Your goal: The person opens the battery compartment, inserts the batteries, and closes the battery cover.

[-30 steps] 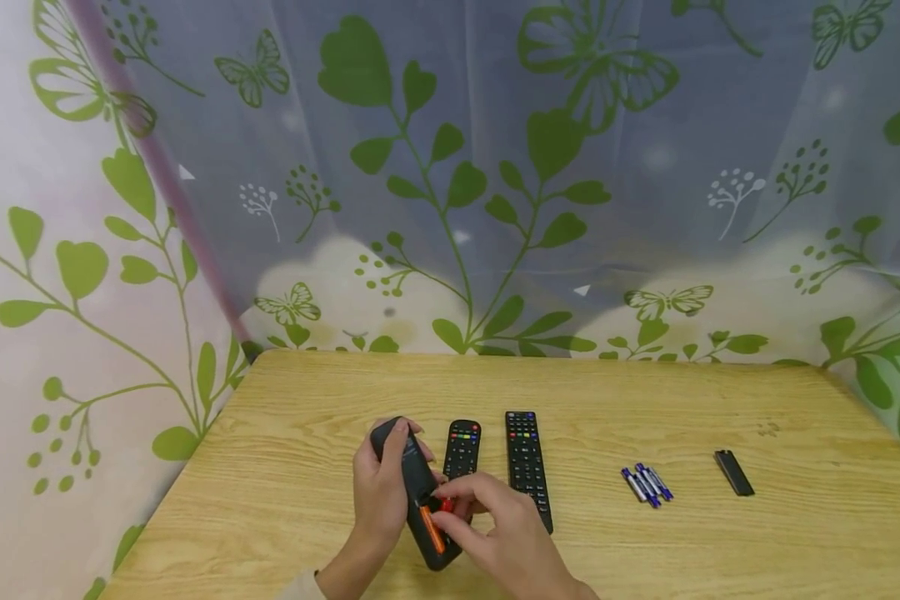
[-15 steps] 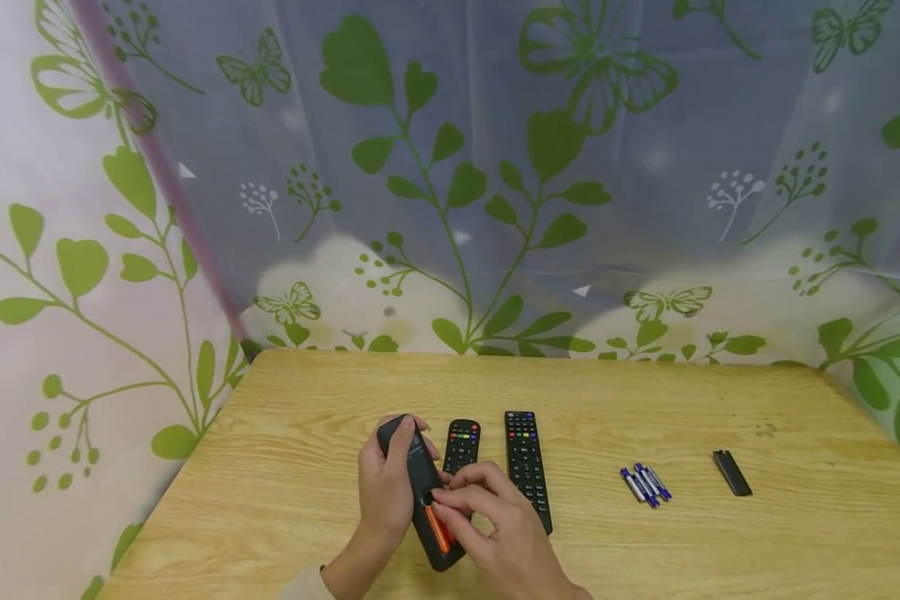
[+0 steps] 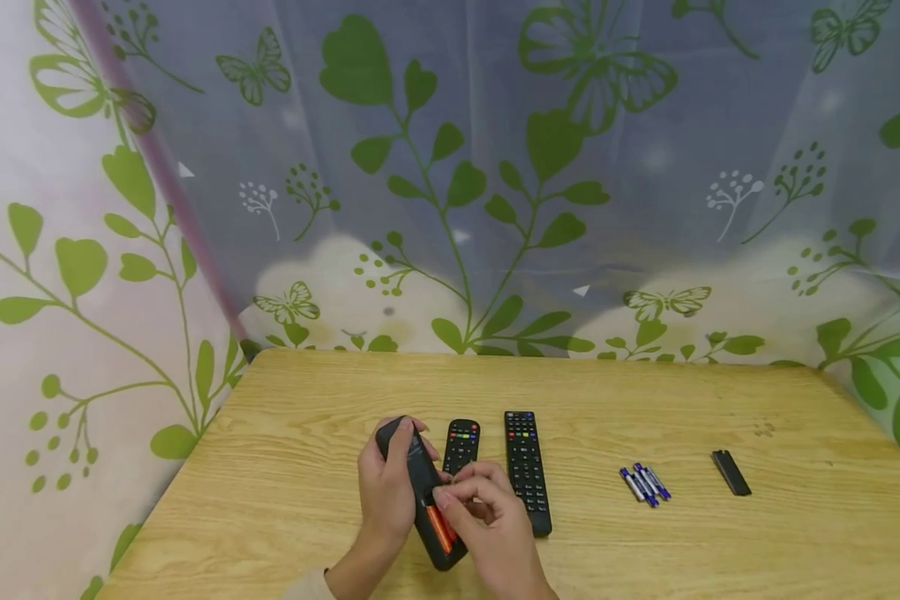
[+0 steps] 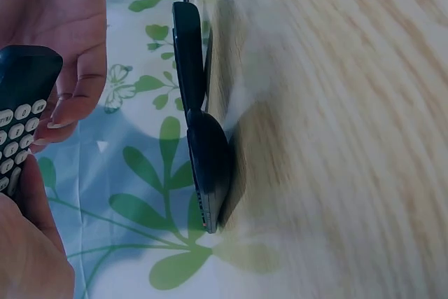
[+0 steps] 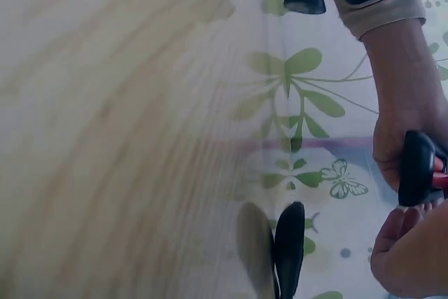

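My left hand (image 3: 386,492) grips a black remote control (image 3: 422,471) with its back turned up, thumb along the casing. Its battery compartment lies open, and orange-red batteries (image 3: 440,527) show side by side in it. The thumb and curled fingers of my right hand (image 3: 501,525) are at the upper end of the batteries and hide that end. In the left wrist view the button side of the held remote (image 4: 19,127) faces the camera. The right wrist view shows a bit of red battery (image 5: 439,173) past the remote's end.
A smaller black remote (image 3: 462,443) lies just behind the hands, with a longer black remote (image 3: 527,467) to its right. Further right on the wooden table (image 3: 307,417) are several blue-and-silver batteries (image 3: 645,484) and a black battery cover (image 3: 731,472). A leaf-printed curtain (image 3: 450,208) hangs behind.
The red battery under my right fingers, tilted out of the compartment before, now lies down in it beside the other. My left hand and its remote have shifted slightly to the right.
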The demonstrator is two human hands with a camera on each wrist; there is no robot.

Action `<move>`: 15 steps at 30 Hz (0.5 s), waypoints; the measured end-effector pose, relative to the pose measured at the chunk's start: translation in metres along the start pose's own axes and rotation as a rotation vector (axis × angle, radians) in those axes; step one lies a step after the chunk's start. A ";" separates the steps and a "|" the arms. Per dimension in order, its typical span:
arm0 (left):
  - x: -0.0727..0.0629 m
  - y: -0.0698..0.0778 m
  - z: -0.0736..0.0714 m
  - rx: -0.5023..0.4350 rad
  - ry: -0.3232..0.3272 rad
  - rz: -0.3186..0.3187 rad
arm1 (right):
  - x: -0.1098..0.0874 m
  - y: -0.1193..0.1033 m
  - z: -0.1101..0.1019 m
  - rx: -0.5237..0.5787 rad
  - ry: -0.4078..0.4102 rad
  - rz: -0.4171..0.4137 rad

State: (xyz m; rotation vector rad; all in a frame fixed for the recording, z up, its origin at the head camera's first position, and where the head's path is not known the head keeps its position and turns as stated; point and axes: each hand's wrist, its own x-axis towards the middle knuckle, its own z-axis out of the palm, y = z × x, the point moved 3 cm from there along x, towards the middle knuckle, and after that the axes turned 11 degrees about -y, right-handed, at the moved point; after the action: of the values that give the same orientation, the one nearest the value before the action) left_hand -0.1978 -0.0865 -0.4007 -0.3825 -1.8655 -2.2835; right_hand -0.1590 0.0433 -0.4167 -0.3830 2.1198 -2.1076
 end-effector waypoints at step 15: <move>-0.005 -0.005 0.000 0.064 0.022 0.021 | 0.000 0.016 0.008 0.513 -0.203 0.348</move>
State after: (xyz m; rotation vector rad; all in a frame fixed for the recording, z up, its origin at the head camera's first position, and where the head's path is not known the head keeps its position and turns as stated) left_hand -0.1948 -0.0860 -0.4067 -0.3652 -1.9098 -2.1988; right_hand -0.1581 0.0352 -0.4326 -0.1431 1.3514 -2.1814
